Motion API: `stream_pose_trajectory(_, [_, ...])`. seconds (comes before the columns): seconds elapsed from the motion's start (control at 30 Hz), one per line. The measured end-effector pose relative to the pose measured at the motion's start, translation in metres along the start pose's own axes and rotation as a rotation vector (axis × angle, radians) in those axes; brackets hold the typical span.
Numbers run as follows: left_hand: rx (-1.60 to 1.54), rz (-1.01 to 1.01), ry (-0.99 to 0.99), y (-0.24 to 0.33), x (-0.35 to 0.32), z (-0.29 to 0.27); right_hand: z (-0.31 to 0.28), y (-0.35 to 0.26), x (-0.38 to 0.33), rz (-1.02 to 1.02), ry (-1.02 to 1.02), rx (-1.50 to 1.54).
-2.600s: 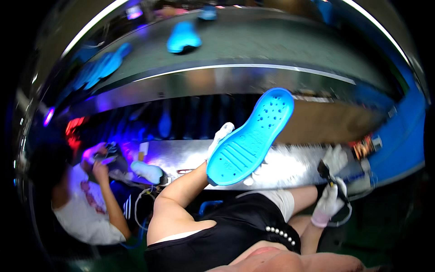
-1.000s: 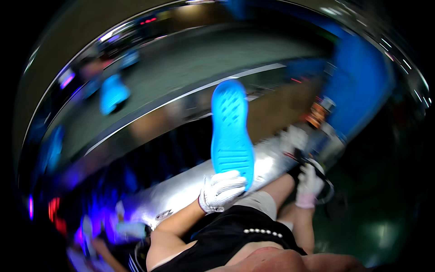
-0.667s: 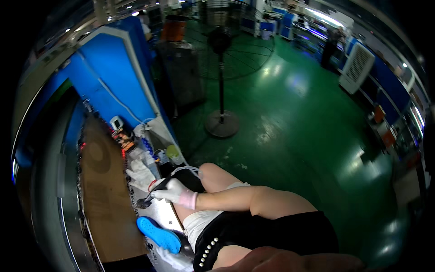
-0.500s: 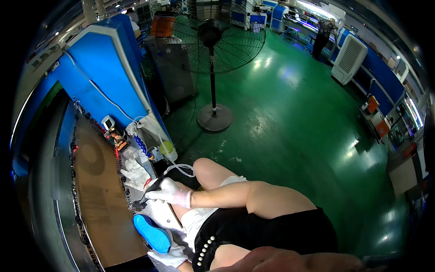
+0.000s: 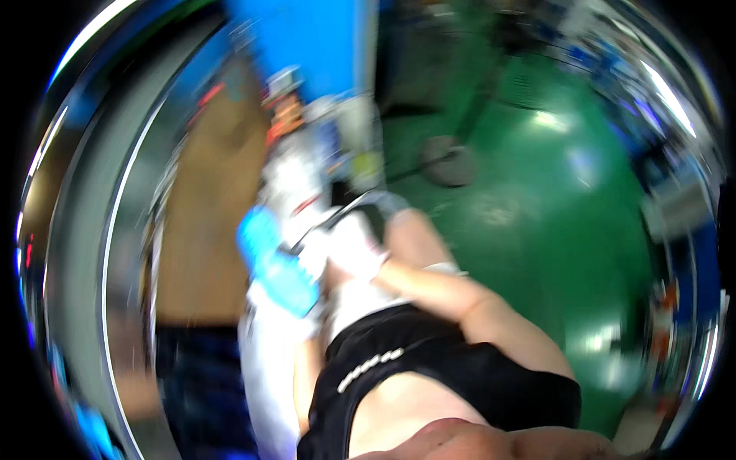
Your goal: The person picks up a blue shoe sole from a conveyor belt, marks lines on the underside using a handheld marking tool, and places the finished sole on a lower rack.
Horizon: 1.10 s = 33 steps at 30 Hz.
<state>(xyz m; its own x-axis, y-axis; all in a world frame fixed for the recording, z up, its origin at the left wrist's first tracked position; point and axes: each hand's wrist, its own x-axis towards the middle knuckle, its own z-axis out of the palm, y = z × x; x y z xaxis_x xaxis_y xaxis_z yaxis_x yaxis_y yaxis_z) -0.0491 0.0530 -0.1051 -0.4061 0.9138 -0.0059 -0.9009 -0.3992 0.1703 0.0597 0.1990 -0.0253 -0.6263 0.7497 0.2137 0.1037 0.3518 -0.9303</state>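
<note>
A bright blue shoe (image 5: 282, 276), smeared by motion, lies tilted in front of my lap. My left hand (image 5: 307, 326), in a white glove, grips it from below, mostly hidden behind it. Close to its right side, my gloved right hand (image 5: 354, 247) is closed round a slim dark hand tool (image 5: 336, 218) joined to a pale hose. The tool's tip points at the shoe; blur hides whether they touch. Beyond both hands, a loose white glove (image 5: 295, 180) with a red cuff edge rests on the ledge.
A brown conveyor belt (image 5: 211, 222) runs along my left beside a metal rail. Ahead stands a blue machine housing (image 5: 303, 46), with a blurred phone (image 5: 285, 115) and a yellow-green container (image 5: 364, 167) nearby. A fan base (image 5: 448, 161) sits on the green floor (image 5: 506, 276).
My view has swung, blurring the scene. The left hand has brought the blue shoe up and forward, near the tool. My right hand still holds the tool, which is now beside the shoe.
</note>
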Motion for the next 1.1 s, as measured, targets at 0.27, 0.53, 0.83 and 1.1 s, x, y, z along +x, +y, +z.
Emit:
stream_pose_trajectory(0.27, [-0.121, 0.216, -0.367, -0.041, 0.022, -0.003, 0.017, -0.045, -0.007, -0.632, 0.024, -0.304])
stream_pose_trajectory(0.53, [-0.013, 0.316, 0.084, -0.060, 0.010, -0.021, 0.005, -0.053, -0.008, -0.813, 0.000, -0.311])
stream_pose_trajectory(0.83, [0.518, 0.478, 0.075, -0.036, 0.010, 0.016, 0.008, -0.060, -0.018, -0.782, -0.075, -0.245])
stream_pose_trajectory(1.1, [-0.004, 0.292, -0.185, -0.037, 0.001, 0.055, 0.005, -0.057, -0.027, -0.829, -0.185, -0.246])
